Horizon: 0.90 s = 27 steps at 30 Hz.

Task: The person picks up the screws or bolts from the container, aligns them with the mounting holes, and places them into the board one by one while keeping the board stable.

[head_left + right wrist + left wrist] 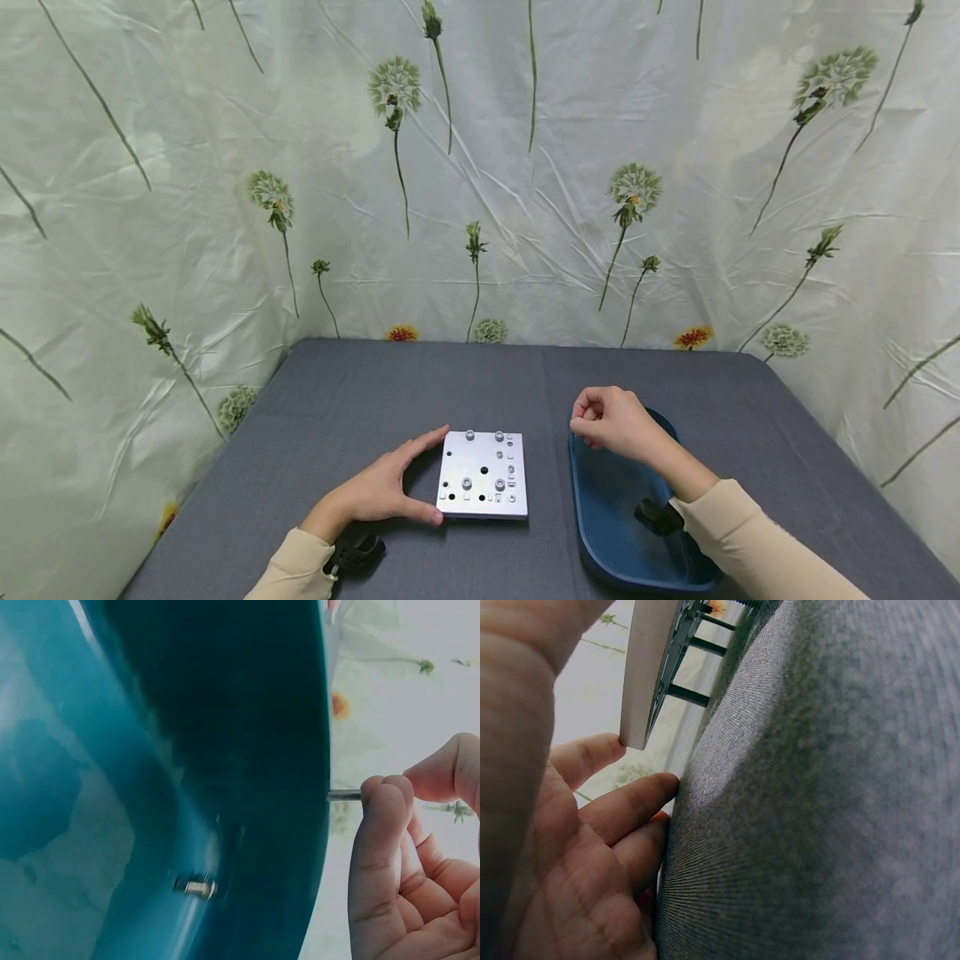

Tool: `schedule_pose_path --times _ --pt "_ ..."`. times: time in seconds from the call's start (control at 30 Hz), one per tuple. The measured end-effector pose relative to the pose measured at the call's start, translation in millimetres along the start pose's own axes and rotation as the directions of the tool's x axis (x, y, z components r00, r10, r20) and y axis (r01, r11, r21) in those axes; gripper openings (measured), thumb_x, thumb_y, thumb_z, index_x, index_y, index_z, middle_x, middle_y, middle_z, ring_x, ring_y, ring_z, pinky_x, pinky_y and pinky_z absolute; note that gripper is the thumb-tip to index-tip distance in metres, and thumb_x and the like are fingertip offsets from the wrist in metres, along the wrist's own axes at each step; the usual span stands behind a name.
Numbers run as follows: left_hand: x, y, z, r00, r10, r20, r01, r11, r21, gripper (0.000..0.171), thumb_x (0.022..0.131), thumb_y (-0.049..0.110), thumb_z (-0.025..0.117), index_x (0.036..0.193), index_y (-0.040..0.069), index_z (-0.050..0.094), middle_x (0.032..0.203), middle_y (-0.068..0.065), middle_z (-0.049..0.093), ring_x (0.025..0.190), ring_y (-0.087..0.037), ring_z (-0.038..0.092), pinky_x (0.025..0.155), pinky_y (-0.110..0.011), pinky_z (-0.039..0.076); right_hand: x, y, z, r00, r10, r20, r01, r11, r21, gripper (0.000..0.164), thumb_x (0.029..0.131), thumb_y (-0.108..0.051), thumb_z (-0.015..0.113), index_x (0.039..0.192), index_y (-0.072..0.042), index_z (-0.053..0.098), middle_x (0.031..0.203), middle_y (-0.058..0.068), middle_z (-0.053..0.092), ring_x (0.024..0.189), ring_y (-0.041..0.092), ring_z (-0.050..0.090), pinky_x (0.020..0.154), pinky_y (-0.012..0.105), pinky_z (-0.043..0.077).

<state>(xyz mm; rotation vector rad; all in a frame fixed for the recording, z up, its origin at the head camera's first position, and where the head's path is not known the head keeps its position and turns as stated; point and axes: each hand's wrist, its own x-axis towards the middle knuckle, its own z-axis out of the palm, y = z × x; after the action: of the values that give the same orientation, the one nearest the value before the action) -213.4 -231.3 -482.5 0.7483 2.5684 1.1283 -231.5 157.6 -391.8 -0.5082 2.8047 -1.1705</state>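
Observation:
A square silvery metal plate (pixel 482 463) with several holes and socket-head screws in its top lies in the middle of the table. My left hand (pixel 386 486) grips it across its left side, thumb at the near corner and index finger at the far one. In the left wrist view, dark threaded shanks (pixel 689 695) stick out under the plate (pixel 646 671). Over the far left rim of a blue bin (pixel 611 508), my right hand (pixel 617 422) pinches a screw (pixel 345 795) between thumb and fingertips; its threaded shank shows, its head is hidden by the fingers.
Inside the bin, another small screw (pixel 196 887) lies near the wall. A grey cloth covers the table (pixel 360 392). Behind it hangs a pale curtain (pixel 525 208) printed with dandelions. Dark straps (pixel 358 557) sit on both wrists.

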Motion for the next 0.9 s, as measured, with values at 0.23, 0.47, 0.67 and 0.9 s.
schedule_pose_path --times 0.23,0.47,0.67,0.9 --pt "0.9 -0.1 1.1 1.0 0.005 0.001 -0.005 1.0 0.002 0.12 0.075 0.052 0.097 0.171 0.025 0.03 0.176 -0.008 0.034 0.161 -0.051 0.026 0.124 -0.079 0.024 1.4 -9.5 8.7 1.0 -0.007 0.013 0.006 0.999 0.033 0.005 0.092 -0.007 0.068 0.087 -0.008 0.068 0.068 -0.001 0.066 0.06 0.015 0.062 0.057 0.029 0.056" --pt "1.2 -1.1 1.3 1.0 0.014 -0.003 -0.014 1.0 0.0 0.12 0.075 0.05 0.097 0.171 0.024 0.031 0.176 -0.007 0.035 0.161 -0.051 0.027 0.124 -0.079 0.024 1.2 -16.3 12.2 0.999 -0.004 0.05 -0.001 0.995 0.098 0.005 0.093 -0.009 0.067 0.089 -0.006 0.068 0.069 0.001 0.068 0.061 0.016 0.065 0.06 0.031 0.06" --pt "0.4 -1.3 0.7 1.0 -0.002 -0.002 0.002 1.0 0.003 0.12 0.075 0.051 0.097 0.172 0.025 0.03 0.176 -0.007 0.034 0.161 -0.055 0.026 0.122 -0.081 0.024 1.7 -24.7 18.9 0.995 -0.033 0.098 0.018 0.988 0.154 0.005 0.094 -0.008 0.067 0.09 -0.006 0.068 0.073 0.006 0.071 0.063 0.018 0.066 0.063 0.034 0.062" --pt "0.5 -1.9 0.5 1.0 -0.004 -0.003 0.004 1.0 0.005 0.12 0.075 0.051 0.097 0.171 0.025 0.03 0.177 -0.006 0.034 0.16 -0.055 0.025 0.122 -0.081 0.025 -0.6 -36.6 27.0 0.99 -0.061 0.13 0.034 0.98 0.197 0.003 0.093 -0.007 0.069 0.092 -0.005 0.068 0.072 0.002 0.07 0.064 0.016 0.066 0.065 0.042 0.064"
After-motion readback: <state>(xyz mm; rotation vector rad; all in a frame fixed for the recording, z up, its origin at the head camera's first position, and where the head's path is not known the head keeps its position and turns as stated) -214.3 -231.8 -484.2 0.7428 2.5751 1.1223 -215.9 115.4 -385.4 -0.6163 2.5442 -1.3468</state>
